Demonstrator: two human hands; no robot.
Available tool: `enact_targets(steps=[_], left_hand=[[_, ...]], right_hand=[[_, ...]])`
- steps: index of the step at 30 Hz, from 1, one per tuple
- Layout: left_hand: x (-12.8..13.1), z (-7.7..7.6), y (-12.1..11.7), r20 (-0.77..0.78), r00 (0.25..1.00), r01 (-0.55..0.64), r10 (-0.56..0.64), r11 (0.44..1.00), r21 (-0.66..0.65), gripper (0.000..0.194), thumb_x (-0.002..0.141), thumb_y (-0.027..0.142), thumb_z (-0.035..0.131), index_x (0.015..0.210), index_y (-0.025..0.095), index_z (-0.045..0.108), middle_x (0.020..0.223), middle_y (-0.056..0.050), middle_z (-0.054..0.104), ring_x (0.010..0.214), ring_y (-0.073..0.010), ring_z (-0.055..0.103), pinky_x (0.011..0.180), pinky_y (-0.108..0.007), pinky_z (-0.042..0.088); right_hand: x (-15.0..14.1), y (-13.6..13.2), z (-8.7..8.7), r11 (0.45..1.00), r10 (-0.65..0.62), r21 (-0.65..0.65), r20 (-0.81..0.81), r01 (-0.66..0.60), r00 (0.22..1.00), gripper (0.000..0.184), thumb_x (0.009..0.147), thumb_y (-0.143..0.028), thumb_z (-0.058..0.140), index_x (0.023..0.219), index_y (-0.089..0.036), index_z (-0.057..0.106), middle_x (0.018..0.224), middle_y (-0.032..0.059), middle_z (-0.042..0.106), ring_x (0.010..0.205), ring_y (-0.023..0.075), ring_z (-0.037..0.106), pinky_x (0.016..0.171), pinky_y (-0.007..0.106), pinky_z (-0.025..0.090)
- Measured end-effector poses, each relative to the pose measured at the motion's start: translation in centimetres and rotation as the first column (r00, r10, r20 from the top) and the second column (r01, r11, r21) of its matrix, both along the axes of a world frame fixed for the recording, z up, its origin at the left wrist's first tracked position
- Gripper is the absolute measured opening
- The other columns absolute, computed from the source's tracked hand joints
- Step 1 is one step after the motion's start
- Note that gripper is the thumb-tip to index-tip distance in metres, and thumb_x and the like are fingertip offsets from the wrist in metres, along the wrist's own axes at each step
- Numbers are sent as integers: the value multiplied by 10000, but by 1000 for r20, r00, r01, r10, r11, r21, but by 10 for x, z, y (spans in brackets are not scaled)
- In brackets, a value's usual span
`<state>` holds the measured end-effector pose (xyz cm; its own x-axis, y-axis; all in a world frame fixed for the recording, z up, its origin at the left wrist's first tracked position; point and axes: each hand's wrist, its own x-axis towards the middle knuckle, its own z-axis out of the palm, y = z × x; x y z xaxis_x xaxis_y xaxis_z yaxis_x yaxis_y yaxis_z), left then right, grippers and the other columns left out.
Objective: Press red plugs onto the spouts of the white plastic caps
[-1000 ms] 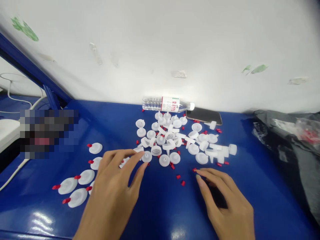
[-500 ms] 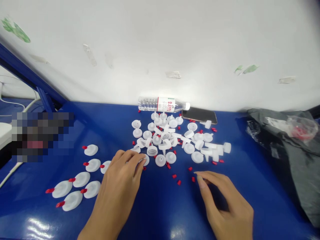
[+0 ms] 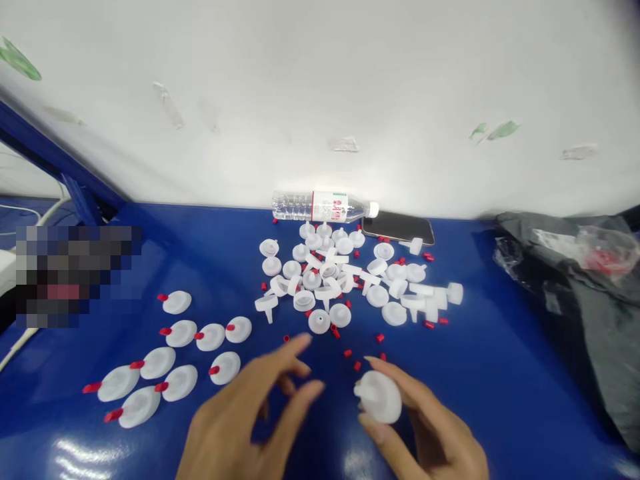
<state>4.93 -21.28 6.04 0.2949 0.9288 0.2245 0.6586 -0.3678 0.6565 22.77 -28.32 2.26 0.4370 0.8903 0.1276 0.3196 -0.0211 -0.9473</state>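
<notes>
Between its thumb and fingers, my right hand [image 3: 434,427] holds a white spout cap [image 3: 381,397], its nozzle turned left. My left hand [image 3: 245,413] is beside it, thumb and fingers apart, with nothing seen in them. Beyond both hands lies a heap of similar white spout caps [image 3: 320,321], some upright and some on their sides. Small red tip caps [image 3: 348,353] are scattered among and in front of them, several near my right fingertips. To the left, several white caps with red tips on their nozzles [image 3: 225,368] lie in loose rows.
A clear water bottle [image 3: 330,207] lies along the back, against the white wall. Beside it rests a dark phone [image 3: 397,227]. A grey plastic bag [image 3: 595,327] covers the right side of the blue table [image 3: 500,400]. A blurred-out patch hides something at the left edge.
My left hand has drawn back from the heap and opened. A white spout cap is now in my right hand. The view has shifted slightly, showing more capped pieces at left.
</notes>
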Motion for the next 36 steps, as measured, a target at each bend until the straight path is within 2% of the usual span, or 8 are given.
enact_targets(steps=[3, 7, 13, 19, 25, 29, 33, 36], left_hand=[[-8, -25, 13, -189, 973, -119, 131, 990, 76, 264, 987, 399, 567, 1190, 273, 678, 909, 14, 762, 663, -162, 726, 586, -255, 594], [-9, -41, 22, -274, 958, -69, 83, 996, 63, 265, 1013, 288, 469, 1094, 240, 716, 1015, -29, 744, 773, -195, 749, 617, -297, 590], [-3, -27, 12, 1, 998, -59, 59, 998, -18, 136, 954, 285, 605, 1017, 267, 725, 902, 17, 771, 639, -132, 708, 590, -215, 583], [4, -15, 3, 205, 966, 172, -156, 983, -66, 324, 965, 116, 592, 1181, 317, 726, 1041, 5, 743, 909, -131, 733, 786, -193, 594], [7, -15, -1, 286, 935, 239, -208, 968, -79, 325, 918, 59, 658, 1131, 296, 724, 1024, 29, 740, 901, -105, 727, 837, -159, 580], [5, -18, -1, 297, 917, 298, -264, 952, -73, 342, 936, 31, 606, 1149, 268, 731, 1046, -8, 716, 875, -114, 718, 772, -179, 592], [9, -17, 0, 398, 884, 319, -245, 939, -130, 376, 931, 20, 596, 1139, 291, 753, 1013, -6, 722, 833, -109, 715, 706, -172, 587], [18, -13, -1, 512, 847, 283, -140, 935, -212, 338, 902, 43, 658, 1038, 326, 784, 958, 32, 765, 819, -113, 734, 721, -172, 600]], right_hand=[[7, 2, -1, 995, -90, -40, 26, 91, 996, 314, 741, -345, 852, 1046, -292, 800, 883, 16, 803, 608, 163, 682, 494, 221, 518], [9, 3, -2, 993, -95, -69, 41, 98, 995, 304, 734, -374, 843, 1023, -295, 790, 652, -42, 727, 407, 94, 483, 384, 226, 388], [4, 0, -5, 985, -71, -148, 111, 88, 991, 332, 785, -402, 812, 1101, -307, 776, 512, -83, 609, 378, 89, 430, 389, 224, 388], [5, 2, -3, 1000, -2, -30, 131, 6, 991, 293, 802, -290, 795, 1093, -301, 768, 567, -73, 613, 394, 87, 484, 382, 223, 383], [6, 2, -2, 998, 66, -18, 154, -64, 986, 293, 809, -249, 772, 1099, -290, 769, 637, -48, 665, 427, 93, 512, 412, 214, 449], [6, 2, -3, 996, 83, -1, 137, -84, 987, 294, 811, -232, 769, 1100, -287, 770, 790, -19, 740, 446, 80, 549, 449, 212, 487], [5, 1, -2, 996, 84, -2, 135, -85, 987, 313, 789, -241, 806, 1095, -300, 776, 679, -49, 708, 438, 87, 559, 477, 205, 513], [5, 0, -2, 997, 73, -6, 130, -73, 989, 310, 768, -265, 838, 1070, -310, 785, 603, -71, 678, 429, 92, 576, 504, 198, 535]])
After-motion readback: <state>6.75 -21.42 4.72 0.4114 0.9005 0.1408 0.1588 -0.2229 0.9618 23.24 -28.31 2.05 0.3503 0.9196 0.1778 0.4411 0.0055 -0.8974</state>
